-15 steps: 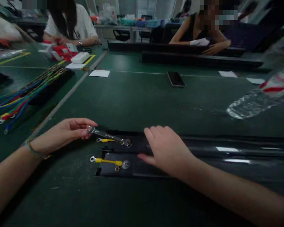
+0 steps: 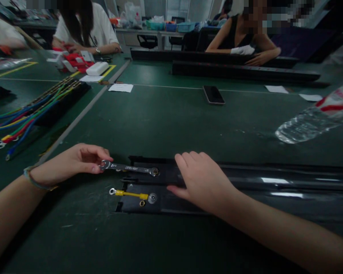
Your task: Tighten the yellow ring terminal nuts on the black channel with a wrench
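Observation:
My left hand (image 2: 74,161) pinches the near end of a small steel wrench (image 2: 130,168). The wrench's far end sits on a bolt at the left end of a long black rail (image 2: 274,182). My right hand (image 2: 201,180) lies palm down on that rail, fingers curled over its far edge, pressing on it. Just below the wrench, a short yellow cable with a ring lug (image 2: 128,194) is fixed to the rail by a second bolt and washer (image 2: 152,198). A small nut (image 2: 142,203) lies beside it.
A bundle of coloured cables (image 2: 25,121) lies on a black tray at the left. A phone (image 2: 213,94) and paper slips sit further back. A clear plastic bottle (image 2: 311,121) is at the right. Two people work across the green table (image 2: 160,121) behind long black rails.
My left hand has swung the wrench handle toward me and slightly left, so the wrench now lies nearly level and hides the upper yellow cable. My right hand has not moved.

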